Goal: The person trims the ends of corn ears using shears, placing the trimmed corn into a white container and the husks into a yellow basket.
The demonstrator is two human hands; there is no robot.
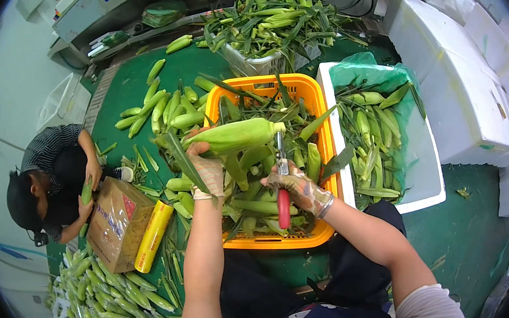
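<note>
Above an orange plastic basket I hold an ear of corn in its green husk, lying crosswise with its cut stem end to the right. My gloved left hand is closed around its left end, where a long dark leaf hangs down. In my gloved right hand is a pair of red-handled pruning shears, pointing up. Their metal blades are at the stem end of the ear; I cannot tell whether they touch it. Husk leaves and ears fill the basket below.
Right of the basket stands a white foam box with corn in green film. Behind is a crate heaped with husks. Loose ears lie on the green floor. At left, a person crouches by a cardboard box, a yellow roll and wrapped corn.
</note>
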